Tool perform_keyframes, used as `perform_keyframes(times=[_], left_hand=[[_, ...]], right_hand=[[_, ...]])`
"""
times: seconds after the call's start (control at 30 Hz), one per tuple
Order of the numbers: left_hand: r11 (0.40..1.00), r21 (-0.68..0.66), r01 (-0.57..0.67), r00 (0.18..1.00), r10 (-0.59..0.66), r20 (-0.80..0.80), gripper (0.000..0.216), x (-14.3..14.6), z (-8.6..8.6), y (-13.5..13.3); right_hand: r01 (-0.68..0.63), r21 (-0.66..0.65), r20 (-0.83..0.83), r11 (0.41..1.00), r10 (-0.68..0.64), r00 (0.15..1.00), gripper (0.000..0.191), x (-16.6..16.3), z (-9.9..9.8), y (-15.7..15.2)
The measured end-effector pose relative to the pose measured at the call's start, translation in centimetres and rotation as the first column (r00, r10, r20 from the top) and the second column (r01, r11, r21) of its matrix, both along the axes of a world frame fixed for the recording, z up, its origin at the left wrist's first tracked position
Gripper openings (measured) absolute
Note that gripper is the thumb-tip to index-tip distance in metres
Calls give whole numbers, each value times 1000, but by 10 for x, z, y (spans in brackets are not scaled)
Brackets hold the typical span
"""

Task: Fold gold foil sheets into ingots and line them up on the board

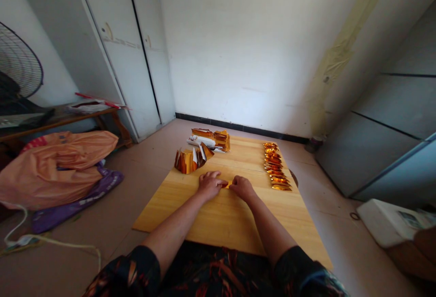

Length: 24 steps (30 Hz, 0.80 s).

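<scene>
A small piece of gold foil paper [227,185] lies on the wooden table between my two hands. My left hand [209,185] rests on the tabletop, its thumb and finger pressed on the left end of the paper. My right hand [242,188] is closed, with its fingertips pinching the right end. On the table's right side, a row of folded gold foil pieces [275,168] runs front to back. A curved stack of gold foil sheets [186,161] stands just beyond my left hand, white undersides showing in places.
Behind that stack, at the table's far left, is another pile of gold foil sheets [223,140] with a white wrapper [200,141]. Orange and purple bags [68,165] lie on the floor to the left. A white box [388,222] sits at the right.
</scene>
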<state>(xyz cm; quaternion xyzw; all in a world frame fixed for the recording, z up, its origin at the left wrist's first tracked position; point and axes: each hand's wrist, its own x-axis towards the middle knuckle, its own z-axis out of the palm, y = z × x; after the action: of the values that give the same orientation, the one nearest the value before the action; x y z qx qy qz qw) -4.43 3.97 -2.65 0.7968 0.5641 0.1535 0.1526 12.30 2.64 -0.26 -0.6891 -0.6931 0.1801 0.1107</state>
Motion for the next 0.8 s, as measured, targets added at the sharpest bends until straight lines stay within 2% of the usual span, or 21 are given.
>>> perform_keyframes(times=[0.17,0.3,0.43,0.6,0.8], left_hand=[[1000,12,12,1000,-12,-16,28,0,-1,0],[1000,10,6,1000,-6,-23,28,0,-1,0],[1000,17,3,1000,-3,-9,26,0,-1,0],[1000,14,6,1000,-6,15,26,0,0,-1],[1000,4,5,1000,-5,-3,31,0,2,-2]], right_hand=[[62,-14,92,998,-60,994,37,-13,2,-2],[113,-13,155,993,-110,982,43,-22,3,-2],[121,-51,123,991,-114,986,41,-21,4,1],[121,-83,20,989,-120,993,16,-5,7,3],[158,-115,-54,981,-165,985,22,17,5,2]])
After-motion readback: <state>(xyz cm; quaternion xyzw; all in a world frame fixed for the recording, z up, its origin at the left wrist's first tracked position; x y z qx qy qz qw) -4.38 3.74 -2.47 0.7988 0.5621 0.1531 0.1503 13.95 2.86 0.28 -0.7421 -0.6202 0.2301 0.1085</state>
